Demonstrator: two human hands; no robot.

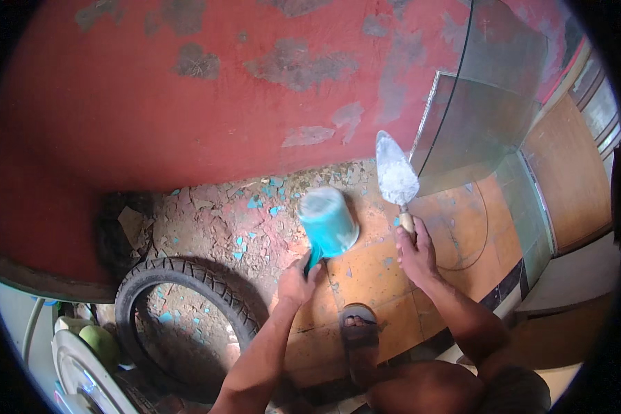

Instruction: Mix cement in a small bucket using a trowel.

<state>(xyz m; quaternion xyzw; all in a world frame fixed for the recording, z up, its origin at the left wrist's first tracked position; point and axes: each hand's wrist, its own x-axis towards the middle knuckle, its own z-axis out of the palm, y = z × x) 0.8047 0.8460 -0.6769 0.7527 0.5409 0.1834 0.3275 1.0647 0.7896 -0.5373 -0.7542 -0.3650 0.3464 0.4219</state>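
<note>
My left hand (pixel 296 282) grips the handle of a turquoise plastic dipper (pixel 331 225), held over the floor in front of me. The dipper is blurred, with whitish smears on its upper end; I cannot tell which way its mouth faces. In my right hand (pixel 418 253) is a trowel (pixel 395 168) with a pointed blade and a pale wooden handle. Its blade points up toward the wall and carries a white powdery or pasty material. The two tools are apart, the trowel to the right of the dipper.
A red wall (pixel 186 119) with bare grey patches rises ahead. Paint flakes and rubble (pixel 227 222) cover the floor beside orange tiles (pixel 393 310). A motorcycle tyre (pixel 186 269) lies at left, near a green round fruit-like object (pixel 99 345). Glass panels (pixel 466 124) lean at right beside a wooden panel (pixel 569 171).
</note>
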